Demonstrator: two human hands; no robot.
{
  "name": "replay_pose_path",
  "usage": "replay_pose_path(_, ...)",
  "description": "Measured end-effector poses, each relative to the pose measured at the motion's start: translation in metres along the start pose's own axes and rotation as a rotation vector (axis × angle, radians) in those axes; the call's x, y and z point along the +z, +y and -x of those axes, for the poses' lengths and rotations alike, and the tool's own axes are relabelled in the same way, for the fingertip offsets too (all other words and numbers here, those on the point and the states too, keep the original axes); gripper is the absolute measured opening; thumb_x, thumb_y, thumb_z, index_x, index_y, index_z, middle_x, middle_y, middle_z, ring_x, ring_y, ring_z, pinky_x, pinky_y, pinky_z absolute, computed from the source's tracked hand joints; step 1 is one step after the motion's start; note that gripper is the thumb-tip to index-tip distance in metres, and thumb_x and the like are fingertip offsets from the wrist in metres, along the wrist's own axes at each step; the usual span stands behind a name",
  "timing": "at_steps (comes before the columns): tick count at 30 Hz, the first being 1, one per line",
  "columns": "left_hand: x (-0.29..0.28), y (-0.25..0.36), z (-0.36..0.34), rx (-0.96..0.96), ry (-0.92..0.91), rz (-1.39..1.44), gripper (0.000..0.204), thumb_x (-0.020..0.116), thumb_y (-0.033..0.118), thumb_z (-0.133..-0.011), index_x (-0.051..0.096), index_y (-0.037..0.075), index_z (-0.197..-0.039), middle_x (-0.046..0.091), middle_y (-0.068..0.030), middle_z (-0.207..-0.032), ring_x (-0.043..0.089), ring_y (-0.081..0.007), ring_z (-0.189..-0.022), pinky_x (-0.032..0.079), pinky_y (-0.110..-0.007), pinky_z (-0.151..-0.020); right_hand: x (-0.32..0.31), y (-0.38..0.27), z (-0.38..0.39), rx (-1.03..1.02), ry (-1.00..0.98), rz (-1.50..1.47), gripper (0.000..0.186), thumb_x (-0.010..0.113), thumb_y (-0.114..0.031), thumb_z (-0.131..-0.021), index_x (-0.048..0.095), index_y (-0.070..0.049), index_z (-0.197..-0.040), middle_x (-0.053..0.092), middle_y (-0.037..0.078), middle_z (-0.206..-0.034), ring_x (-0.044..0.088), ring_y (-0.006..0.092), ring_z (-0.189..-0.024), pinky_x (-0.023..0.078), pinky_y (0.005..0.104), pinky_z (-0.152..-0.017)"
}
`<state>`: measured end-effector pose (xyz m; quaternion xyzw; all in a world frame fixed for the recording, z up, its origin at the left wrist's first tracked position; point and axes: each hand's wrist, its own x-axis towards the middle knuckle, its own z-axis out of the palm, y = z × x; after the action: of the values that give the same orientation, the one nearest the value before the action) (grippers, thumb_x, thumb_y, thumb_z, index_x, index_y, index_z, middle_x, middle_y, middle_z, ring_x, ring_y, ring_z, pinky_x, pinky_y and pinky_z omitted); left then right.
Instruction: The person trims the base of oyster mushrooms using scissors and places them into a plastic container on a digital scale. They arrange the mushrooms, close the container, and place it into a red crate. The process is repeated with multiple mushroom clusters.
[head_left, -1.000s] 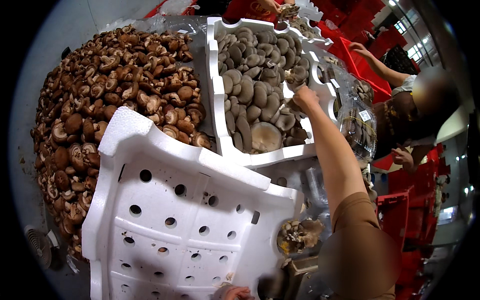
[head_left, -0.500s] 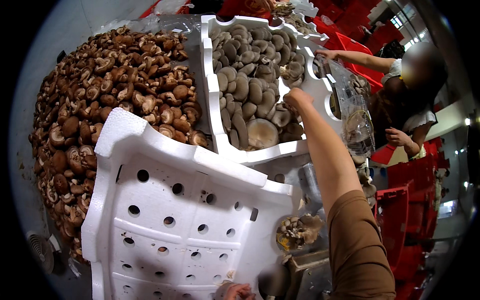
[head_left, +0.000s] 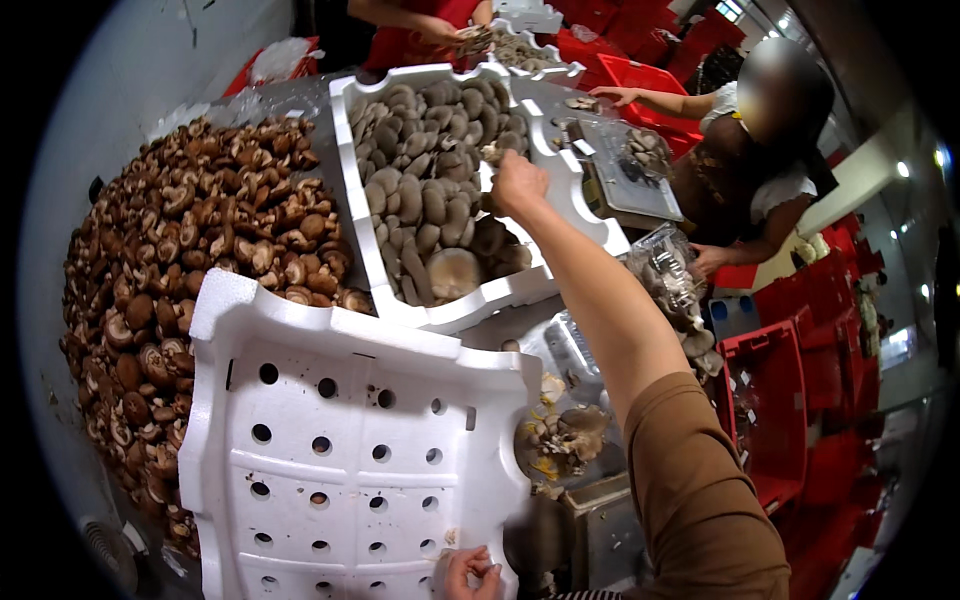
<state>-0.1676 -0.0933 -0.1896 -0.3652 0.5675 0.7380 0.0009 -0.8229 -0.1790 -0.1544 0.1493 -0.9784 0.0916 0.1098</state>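
My right hand [head_left: 521, 186] reaches into a white foam box [head_left: 612, 238] heaped with grey oyster mushrooms [head_left: 425, 180]. Its fingers are closed on mushrooms near the box's right wall; the fingertips are partly hidden. A bare patch of the box's inside shows beside the hand. Close to me, my left hand [head_left: 473, 574] is by the lower right corner of a perforated white foam box [head_left: 340, 470]. Its fingers are loosely bent and a little apart, with nothing visible in them. That box is tilted and holds only small crumbs.
Brown shiitake [head_left: 190, 260] form a large heap at left. An oyster mushroom cluster [head_left: 568, 438] lies on a clear tray beside a metal-topped scale [head_left: 610, 535]. Packed mushrooms [head_left: 670, 280] sit at right. A co-worker [head_left: 740, 170] stands there; another's hands [head_left: 445, 30] work at the back. Red crates [head_left: 765, 410] stand at right.
The view has shifted, so the box of oyster mushrooms sits further left and lower. My right hand has moved to touch a mushroom cluster by the box's right wall. My left hand shows more fully.
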Motion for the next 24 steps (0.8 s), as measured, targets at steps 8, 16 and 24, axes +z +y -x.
replay_pose_path(8, 0.007, 0.026, -0.001, 0.134, 0.101, 0.042, 0.023, 0.065, -0.004, -0.086, 0.06, -0.002, -0.108, 0.062, -0.0054, -0.096, 0.055, -0.0081, -0.083, 0.047, -0.023, -0.075, -0.173, -0.017, 0.091, -0.131, 0.206, -0.603, 0.031, 0.075, -0.026, -0.085, 0.063, -0.002, -0.099, 0.069, 0.016, -0.088, 0.067, 0.0305, -0.077, 0.051, 0.0423, -0.071)
replay_pose_path(16, 0.044, 0.092, 0.038, 0.303, -0.06, 0.316, 0.046, 0.065, 0.005, -0.091, 0.047, 0.0, -0.133, 0.06, -0.0096, -0.116, 0.06, -0.017, -0.102, 0.054, -0.036, -0.091, -0.298, 0.059, 0.263, 0.152, -0.617, -1.391, 0.027, 0.072, -0.03, -0.093, 0.065, -0.006, -0.104, 0.064, -0.001, -0.089, 0.056, 0.0058, -0.074, 0.042, 0.0216, -0.064)
replay_pose_path(24, 0.111, 0.163, 0.048, 0.164, -0.541, 0.757, 0.076, 0.059, 0.055, -0.094, 0.031, 0.012, -0.151, 0.042, -0.0124, -0.147, 0.045, -0.0296, -0.135, 0.04, -0.056, -0.11, -0.308, 0.102, 0.421, 0.346, -0.859, -1.512, 0.029, 0.071, -0.034, -0.093, 0.066, -0.007, -0.103, 0.06, -0.004, -0.083, 0.051, 0.0022, -0.065, 0.041, 0.0199, -0.059)
